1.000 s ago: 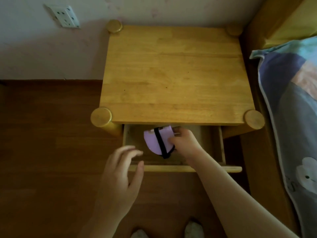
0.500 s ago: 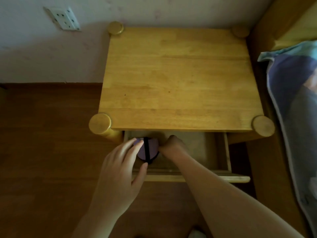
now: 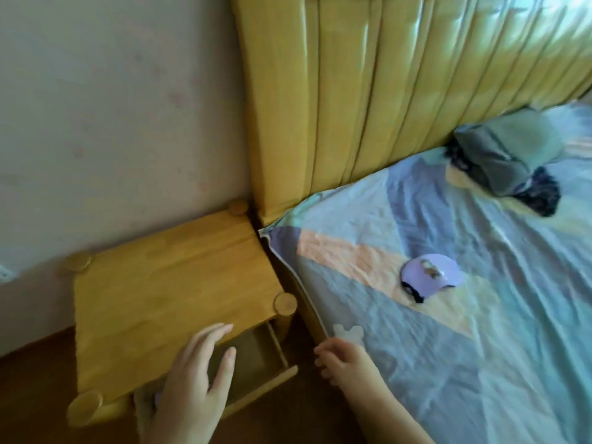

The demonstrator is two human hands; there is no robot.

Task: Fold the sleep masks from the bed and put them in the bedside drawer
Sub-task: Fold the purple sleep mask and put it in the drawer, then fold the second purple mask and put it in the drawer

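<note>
A lilac sleep mask [image 3: 431,277] with a black strap lies folded on the patterned bed sheet [image 3: 480,347], well to the right of the drawer. The bedside drawer [image 3: 256,357] stands pulled out under the wooden nightstand [image 3: 166,283]. My left hand [image 3: 192,386] hovers over the drawer's left part with fingers spread, holding nothing; a sliver of lilac shows under its palm. My right hand [image 3: 342,357] is at the bed's edge, fingers loosely curled and empty, between the drawer and the mask on the bed.
A yellow padded headboard [image 3: 384,107] rises behind the bed. A grey folded bundle with dark fabric [image 3: 506,158] lies near the headboard at the right. The wall is on the left, and dark wooden floor [image 3: 288,424] lies below the drawer.
My right hand has let go of the mask in the drawer and moved out to the bed's edge. My view has swung right, bringing the bed and another mask into sight.
</note>
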